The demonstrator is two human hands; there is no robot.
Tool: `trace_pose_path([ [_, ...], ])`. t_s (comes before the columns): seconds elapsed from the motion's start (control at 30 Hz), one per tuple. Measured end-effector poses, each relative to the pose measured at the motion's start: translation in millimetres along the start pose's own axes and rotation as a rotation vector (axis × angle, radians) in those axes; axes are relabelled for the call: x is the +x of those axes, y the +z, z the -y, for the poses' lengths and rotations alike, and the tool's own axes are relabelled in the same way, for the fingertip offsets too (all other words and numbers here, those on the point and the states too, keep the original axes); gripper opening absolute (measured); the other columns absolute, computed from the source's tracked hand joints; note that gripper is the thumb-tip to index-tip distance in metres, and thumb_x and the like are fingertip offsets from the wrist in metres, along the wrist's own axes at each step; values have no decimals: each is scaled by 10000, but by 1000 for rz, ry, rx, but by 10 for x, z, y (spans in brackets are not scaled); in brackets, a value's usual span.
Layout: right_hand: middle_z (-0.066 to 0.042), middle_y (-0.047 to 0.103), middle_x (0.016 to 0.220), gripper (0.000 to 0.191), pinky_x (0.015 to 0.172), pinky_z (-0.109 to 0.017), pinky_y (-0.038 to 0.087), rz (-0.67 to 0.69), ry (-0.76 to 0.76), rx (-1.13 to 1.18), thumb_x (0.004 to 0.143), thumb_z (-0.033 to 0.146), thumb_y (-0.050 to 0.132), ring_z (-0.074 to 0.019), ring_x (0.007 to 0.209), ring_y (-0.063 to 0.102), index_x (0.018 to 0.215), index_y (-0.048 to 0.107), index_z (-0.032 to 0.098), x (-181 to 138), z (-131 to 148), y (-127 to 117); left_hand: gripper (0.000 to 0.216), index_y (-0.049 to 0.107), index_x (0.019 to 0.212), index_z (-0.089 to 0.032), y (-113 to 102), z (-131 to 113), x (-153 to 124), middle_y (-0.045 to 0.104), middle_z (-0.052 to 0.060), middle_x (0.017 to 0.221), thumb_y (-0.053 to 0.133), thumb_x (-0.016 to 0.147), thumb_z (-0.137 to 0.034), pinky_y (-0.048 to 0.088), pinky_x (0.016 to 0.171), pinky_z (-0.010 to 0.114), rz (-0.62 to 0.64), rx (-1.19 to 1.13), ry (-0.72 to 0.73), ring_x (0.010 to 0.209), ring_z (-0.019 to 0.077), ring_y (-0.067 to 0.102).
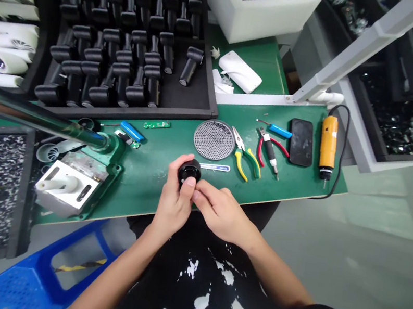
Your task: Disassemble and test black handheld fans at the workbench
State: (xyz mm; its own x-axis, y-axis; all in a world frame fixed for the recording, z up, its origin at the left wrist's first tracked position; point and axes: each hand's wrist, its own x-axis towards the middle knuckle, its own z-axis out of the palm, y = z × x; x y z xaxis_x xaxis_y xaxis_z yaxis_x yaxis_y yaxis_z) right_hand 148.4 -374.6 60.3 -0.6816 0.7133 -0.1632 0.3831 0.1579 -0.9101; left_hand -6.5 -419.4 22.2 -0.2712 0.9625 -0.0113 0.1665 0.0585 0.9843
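Note:
My left hand (173, 203) grips a small black round part (189, 171) between thumb and fingers, above the front edge of the green bench mat (176, 144). The fingertips of my right hand (221, 210) press against the part's lower side, and my fingers hide much of it. A thin blue-and-white strip (215, 167) lies just beyond my hands. Nearby lie a round perforated metal mesh disc (214, 139), yellow-handled pliers (245, 161), red-handled cutters (271, 147), and an orange electric screwdriver (328, 143).
A black foam tray (200, 95) holds rows of black handle-like parts behind the mat. Farther back stands a white bin (248, 19) of circuit boards. A metal jig (66, 186) and a steel bar sit at the left, and a blue plastic crate (30, 283) sits below.

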Motion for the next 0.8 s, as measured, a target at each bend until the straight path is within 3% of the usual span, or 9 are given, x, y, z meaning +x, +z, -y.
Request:
trace_pose_path([
  [0.1, 49, 590, 764, 224, 641, -281, 327, -3, -5, 14, 1115, 338, 433, -110, 597, 479, 990, 589, 237, 51, -17, 40, 428, 520, 1446, -265, 6, 31, 27, 559, 105, 1451, 513, 1068, -466, 476, 1060, 385, -38, 30, 43, 1220, 255, 597],
  [0.23, 60, 542, 690, 268, 621, -273, 345, -73, 10, 64, 1112, 397, 442, -113, 570, 478, 980, 611, 237, 116, -53, 72, 497, 480, 1512, -308, -156, 10, 193, 669, 89, 1251, 541, 1051, -483, 540, 868, 364, -74, 33, -16, 964, 234, 670],
  [0.3, 74, 481, 619, 282, 591, -269, 336, -110, 47, 95, 1112, 432, 439, -116, 530, 454, 1012, 625, 245, 136, -101, 69, 530, 495, 1533, -323, -298, -30, 327, 691, 96, 1225, 580, 1030, -469, 534, 836, 385, -99, 237, 17, 948, 268, 679],
  [0.4, 76, 444, 581, 296, 565, -269, 321, -158, 79, 107, 1108, 460, 441, -124, 512, 426, 1026, 638, 255, 142, -202, 49, 555, 544, 1537, -368, -476, -72, 533, 710, 113, 1198, 627, 995, -453, 509, 832, 445, -96, 726, 66, 969, 350, 675],
  [0.53, 71, 433, 567, 295, 549, -272, 302, -203, 109, 96, 1100, 470, 455, -133, 510, 417, 992, 630, 259, 110, -319, 29, 602, 506, 1573, -413, -533, -50, 698, 672, 120, 1002, 626, 985, -452, 471, 697, 389, -12, 1037, 90, 736, 307, 629],
  [0.7, 80, 416, 555, 284, 547, -268, 266, -221, 134, 51, 1102, 461, 459, -123, 506, 392, 964, 608, 262, 54, -361, 26, 671, 413, 1622, -436, -489, -49, 734, 608, 133, 1085, 627, 986, -420, 463, 657, 358, 30, 1167, 146, 794, 315, 623],
  [0.8, 84, 409, 551, 274, 542, -266, 260, -230, 146, 47, 1101, 451, 466, -117, 501, 371, 963, 600, 256, 40, -368, 24, 646, 423, 1615, -443, -521, -67, 730, 604, 136, 1156, 613, 997, -431, 498, 666, 379, -18, 1095, 141, 847, 319, 639],
])
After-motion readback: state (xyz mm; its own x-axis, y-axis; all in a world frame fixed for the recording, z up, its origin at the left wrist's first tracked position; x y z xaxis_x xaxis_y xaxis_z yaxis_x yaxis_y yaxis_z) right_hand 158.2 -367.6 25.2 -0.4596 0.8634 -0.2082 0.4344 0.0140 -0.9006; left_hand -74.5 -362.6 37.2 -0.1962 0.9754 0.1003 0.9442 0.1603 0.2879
